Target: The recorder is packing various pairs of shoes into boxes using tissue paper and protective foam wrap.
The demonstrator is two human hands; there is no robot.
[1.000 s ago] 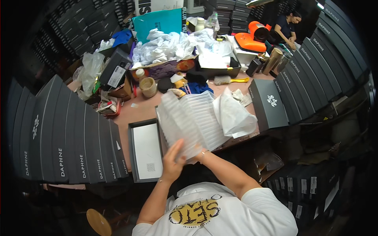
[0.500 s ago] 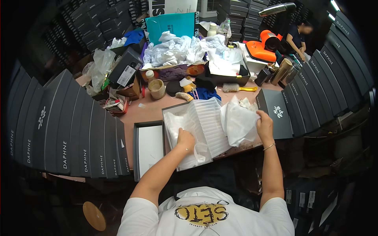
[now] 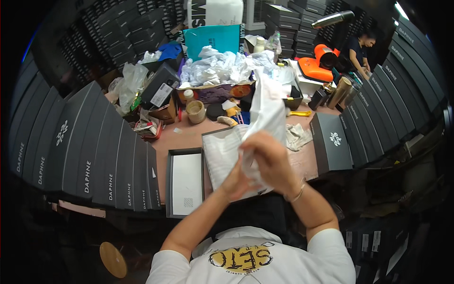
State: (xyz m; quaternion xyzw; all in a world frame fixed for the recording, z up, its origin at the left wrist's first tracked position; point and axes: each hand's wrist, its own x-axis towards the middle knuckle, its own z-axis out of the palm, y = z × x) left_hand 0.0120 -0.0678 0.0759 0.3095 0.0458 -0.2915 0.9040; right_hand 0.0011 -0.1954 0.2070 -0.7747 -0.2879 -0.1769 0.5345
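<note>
Pink cluttered tabletop (image 3: 189,138) amid stacked black boxes (image 3: 94,156); both hands' grip bunches white tissue paper (image 3: 267,111).

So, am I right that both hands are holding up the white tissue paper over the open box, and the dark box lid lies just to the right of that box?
Not quite: the head view shows the dark box lid just left of the open box, not right. The rest stands: left hand and right hand hold up the white tissue paper over it.

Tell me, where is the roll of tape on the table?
In the head view, the tape roll sits on the table's far left side, beside a small white bottle.
</note>
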